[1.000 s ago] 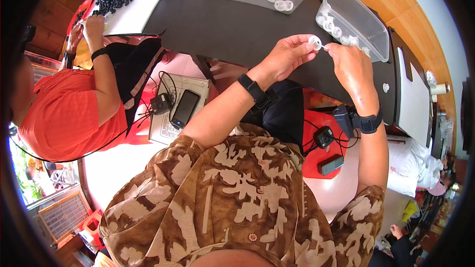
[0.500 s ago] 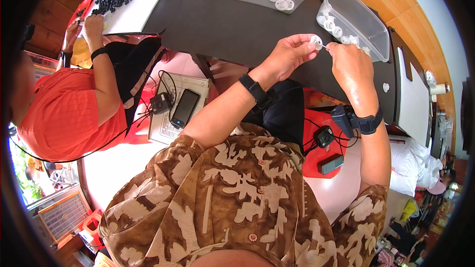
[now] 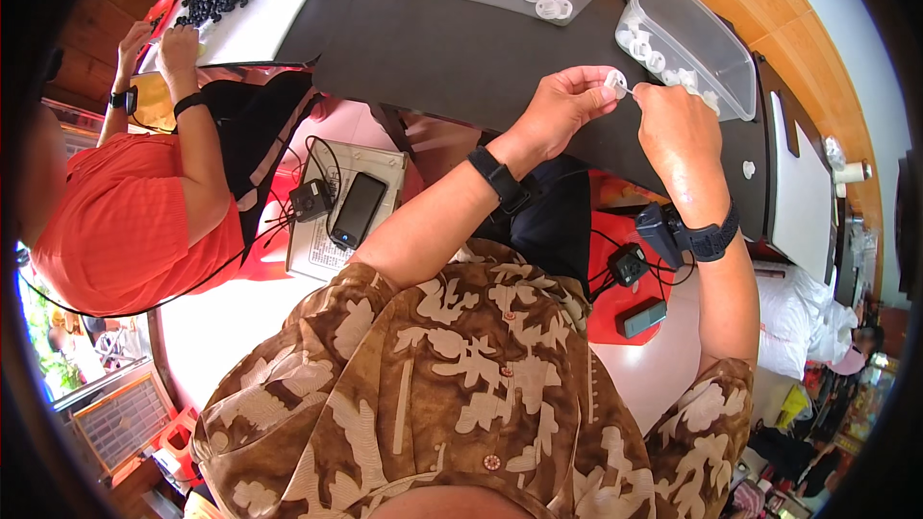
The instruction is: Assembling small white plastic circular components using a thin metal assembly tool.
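Head view: the left hand (image 3: 558, 111) and right hand (image 3: 673, 130) both pinch a small white plastic piece (image 3: 615, 83) (fingertips meeting) above the dark table (image 3: 452, 48), just beside the clear tray (image 3: 716, 53). Nothing has visibly shifted since half a second ago.

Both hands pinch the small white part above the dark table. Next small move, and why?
Probably drop it into the clear bin just beyond the right hand. The left hand and right hand meet on one white part, and that bin already holds similar white parts. This is a guess: whether the part is finished can't be told.
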`<action>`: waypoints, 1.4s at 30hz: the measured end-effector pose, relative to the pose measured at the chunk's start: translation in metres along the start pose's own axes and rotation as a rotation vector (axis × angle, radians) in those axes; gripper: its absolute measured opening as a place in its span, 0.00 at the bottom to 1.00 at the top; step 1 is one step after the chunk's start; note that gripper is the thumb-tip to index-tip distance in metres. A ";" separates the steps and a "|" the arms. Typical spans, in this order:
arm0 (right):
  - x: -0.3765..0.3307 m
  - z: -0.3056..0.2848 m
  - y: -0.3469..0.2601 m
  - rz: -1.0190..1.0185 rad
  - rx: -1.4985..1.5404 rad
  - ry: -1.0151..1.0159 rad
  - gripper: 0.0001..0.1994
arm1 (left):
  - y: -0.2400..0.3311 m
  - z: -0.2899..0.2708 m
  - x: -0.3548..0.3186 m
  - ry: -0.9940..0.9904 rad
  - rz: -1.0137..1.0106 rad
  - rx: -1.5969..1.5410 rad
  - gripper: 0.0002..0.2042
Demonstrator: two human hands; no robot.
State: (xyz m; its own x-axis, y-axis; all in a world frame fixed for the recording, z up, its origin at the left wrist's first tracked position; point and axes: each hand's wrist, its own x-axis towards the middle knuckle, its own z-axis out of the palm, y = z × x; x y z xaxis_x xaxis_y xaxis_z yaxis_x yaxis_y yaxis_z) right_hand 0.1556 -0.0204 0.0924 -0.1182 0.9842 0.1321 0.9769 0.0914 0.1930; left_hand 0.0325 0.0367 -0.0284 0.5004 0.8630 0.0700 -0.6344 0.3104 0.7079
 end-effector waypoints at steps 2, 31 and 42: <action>0.000 0.001 0.000 0.006 -0.009 -0.004 0.08 | 0.000 0.001 0.000 -0.002 0.016 0.005 0.13; -0.005 0.000 -0.001 -0.028 -0.058 0.080 0.08 | -0.001 0.006 -0.002 0.035 0.030 0.036 0.14; -0.008 -0.009 0.003 -0.018 -0.069 -0.014 0.08 | -0.004 0.006 -0.001 -0.001 0.051 0.075 0.13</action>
State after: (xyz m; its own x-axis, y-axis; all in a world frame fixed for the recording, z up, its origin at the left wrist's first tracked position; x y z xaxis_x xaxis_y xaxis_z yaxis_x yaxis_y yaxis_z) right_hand 0.1580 -0.0297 0.1008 -0.1331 0.9845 0.1144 0.9599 0.0993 0.2623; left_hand 0.0380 0.0317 -0.0267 0.4696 0.8762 0.1080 -0.6133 0.2358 0.7539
